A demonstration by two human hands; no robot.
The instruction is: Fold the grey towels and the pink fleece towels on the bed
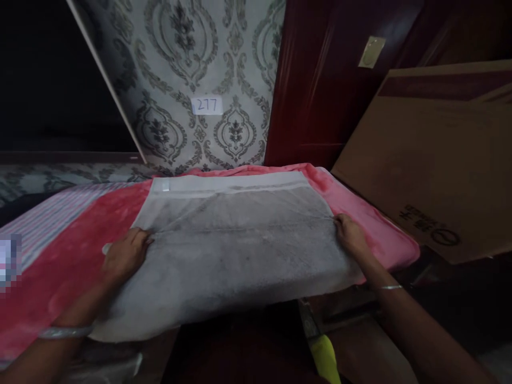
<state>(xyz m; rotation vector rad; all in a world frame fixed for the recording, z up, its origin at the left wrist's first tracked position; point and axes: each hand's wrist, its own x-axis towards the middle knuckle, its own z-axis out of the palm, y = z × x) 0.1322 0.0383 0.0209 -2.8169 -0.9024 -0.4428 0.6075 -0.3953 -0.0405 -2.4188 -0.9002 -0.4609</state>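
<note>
A grey towel [240, 256] with a pale band along its far edge lies spread over a red and pink blanket [96, 229]. My left hand [127, 250] pinches the towel's left edge, fingers closed on the cloth. On the opposite side, my right hand [350, 233] grips the right edge at about the same height. A crease runs straight across the towel between the two hands. The near edge of the towel hangs over the front of the surface. A small light tag shows at the far left of the pale band.
A large cardboard box [440, 160] stands at the right. Behind are patterned wallpaper [236, 69] with a paper label [207, 105] reading 277, and a dark red door [312, 80]. A black screen [60, 80] is at the left, above striped cloth [60, 213].
</note>
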